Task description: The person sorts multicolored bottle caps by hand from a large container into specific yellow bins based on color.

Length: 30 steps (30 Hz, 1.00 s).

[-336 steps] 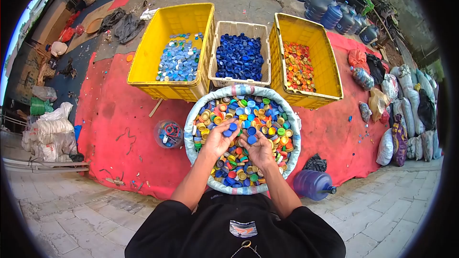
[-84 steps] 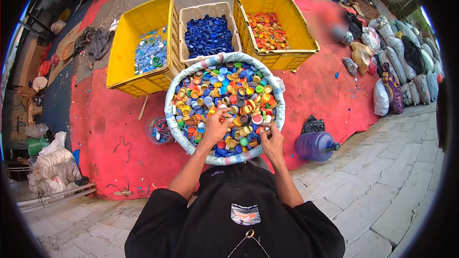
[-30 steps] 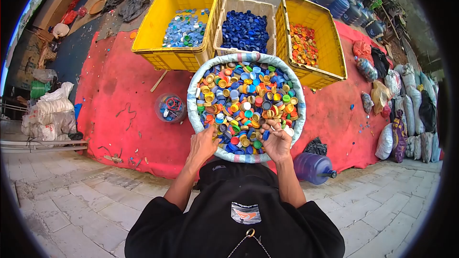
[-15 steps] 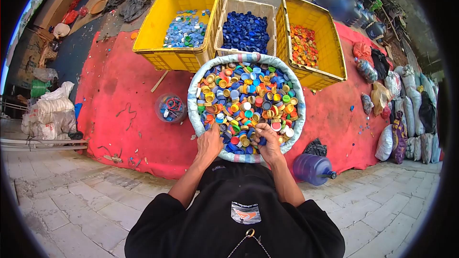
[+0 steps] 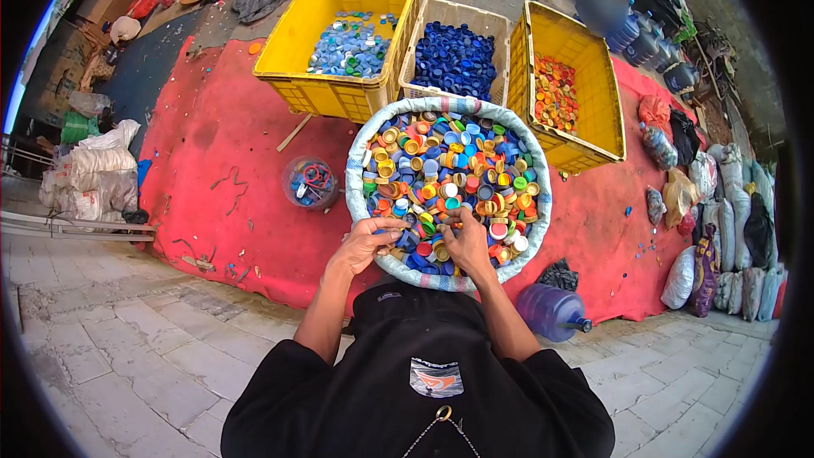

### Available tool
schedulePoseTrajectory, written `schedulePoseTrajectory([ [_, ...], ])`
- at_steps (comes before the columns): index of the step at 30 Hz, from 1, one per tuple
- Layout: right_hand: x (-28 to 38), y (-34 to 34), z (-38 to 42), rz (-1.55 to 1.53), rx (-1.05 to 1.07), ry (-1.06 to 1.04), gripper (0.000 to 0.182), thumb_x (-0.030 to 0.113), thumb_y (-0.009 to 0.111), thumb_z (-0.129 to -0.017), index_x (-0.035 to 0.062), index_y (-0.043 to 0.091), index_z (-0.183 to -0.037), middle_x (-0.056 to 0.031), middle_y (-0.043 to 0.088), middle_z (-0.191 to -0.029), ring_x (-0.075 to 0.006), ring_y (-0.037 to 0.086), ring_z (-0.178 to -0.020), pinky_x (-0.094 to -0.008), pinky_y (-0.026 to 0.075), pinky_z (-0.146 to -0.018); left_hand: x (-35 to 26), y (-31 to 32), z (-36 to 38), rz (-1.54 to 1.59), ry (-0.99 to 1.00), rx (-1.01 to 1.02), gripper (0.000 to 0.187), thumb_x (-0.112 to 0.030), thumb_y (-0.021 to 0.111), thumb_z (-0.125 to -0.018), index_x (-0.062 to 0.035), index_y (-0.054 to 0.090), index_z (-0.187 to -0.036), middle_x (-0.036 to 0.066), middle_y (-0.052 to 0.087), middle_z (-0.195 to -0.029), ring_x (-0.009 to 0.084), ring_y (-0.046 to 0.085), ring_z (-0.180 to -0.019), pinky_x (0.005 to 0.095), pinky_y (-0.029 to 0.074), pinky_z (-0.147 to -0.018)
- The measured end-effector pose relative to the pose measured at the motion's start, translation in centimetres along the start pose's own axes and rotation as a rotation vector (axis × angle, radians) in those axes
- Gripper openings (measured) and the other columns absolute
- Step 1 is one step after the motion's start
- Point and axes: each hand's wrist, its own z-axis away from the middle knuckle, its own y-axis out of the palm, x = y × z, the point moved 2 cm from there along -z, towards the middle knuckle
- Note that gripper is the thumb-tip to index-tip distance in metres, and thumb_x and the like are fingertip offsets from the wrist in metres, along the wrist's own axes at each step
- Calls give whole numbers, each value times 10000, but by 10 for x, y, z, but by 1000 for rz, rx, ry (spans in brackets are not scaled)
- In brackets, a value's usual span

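A round tub with a pale fabric rim holds a heap of mixed-colour bottle caps. Over the heap's near left part is my left hand, its fingers bent together around something too small to name. My right hand is at the near middle of the heap, fingers curled down at the caps, its grip hidden. Behind the tub stand a yellow crate of light blue caps, a white crate of dark blue caps, and another yellow crate of orange and red caps.
A clear bucket of small items sits left of the tub on a red mat. A large blue bottle lies near right. Filled sacks stand at the far right; white bags are stacked left.
The view has shifted, so the tub and crates appear further right. My left hand has turned inward, fingers now pointing right. My right hand has moved inward, closer to the middle of the heap.
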Motion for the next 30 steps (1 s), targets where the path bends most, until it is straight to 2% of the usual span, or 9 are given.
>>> schedulePoseTrajectory([
  [2,3,5,-5,96,24,-81,322,92,658,-786,13,547,-1077,-198,675,-938,-387,652,-831,-465,504,-725,0,1,1,328,-22,141,299,-74,613,-911,25,602,-1193,68,665,-1003,141,646,-880,251,536,-697],
  [5,17,8,-10,282,60,-132,292,92,607,-800,20,514,-1067,-237,657,-922,-435,638,-804,-526,498,-690,-2,16,4,520,-7,142,316,-54,590,-914,39,577,-1215,88,662,-1033,172,656,-904,289,566,-744],
  [14,16,23,-13,430,89,-119,245,73,578,-800,16,512,-1029,-221,652,-824,-435,640,-739,-532,503,-643,21,16,-7,643,88,42,236,-50,559,-918,37,588,-1135,96,640,-1007,164,639,-861,294,546,-766],
  [17,7,18,-14,192,73,-112,335,46,609,-784,12,532,-1108,-212,653,-795,-403,652,-708,-485,506,-636,17,19,-8,605,81,-56,152,-72,595,-910,-1,606,-1044,68,631,-943,131,614,-805,271,525,-722],
  [20,6,3,-17,8,66,25,407,29,643,-785,6,540,-1178,-150,661,-805,-295,660,-700,-391,502,-626,15,22,-11,384,85,-194,129,-98,659,-882,-36,612,-985,33,613,-871,103,581,-749,247,493,-675],
  [23,-5,-11,-15,-460,54,143,458,62,703,-788,-6,536,-1208,-47,647,-846,-164,610,-687,-309,479,-600,14,22,-16,72,99,-295,242,-148,754,-816,-41,625,-991,-1,604,-821,97,562,-703,242,467,-641],
  [25,6,-26,-10,-891,106,314,407,95,638,-818,-9,543,-1200,-17,584,-821,-108,502,-650,-250,394,-560,12,26,-22,-206,154,-348,290,-170,772,-797,-27,626,-1003,1,612,-831,104,571,-704,251,478,-657],
  [28,-13,-38,-2,-1511,132,403,342,195,557,-847,1,590,-1126,-46,554,-783,-117,450,-617,-247,348,-548,13,29,-33,-796,394,-482,397,-211,796,-745,12,621,-1024,99,649,-889,223,636,-814,338,503,-762],
  [30,-18,-39,6,-1642,82,438,322,208,560,-845,10,599,-1096,-45,539,-773,-132,453,-617,-260,350,-545,7,40,-36,-1029,464,-519,448,-245,793,-739,21,610,-1048,162,652,-950,319,642,-908,408,502,-810],
])
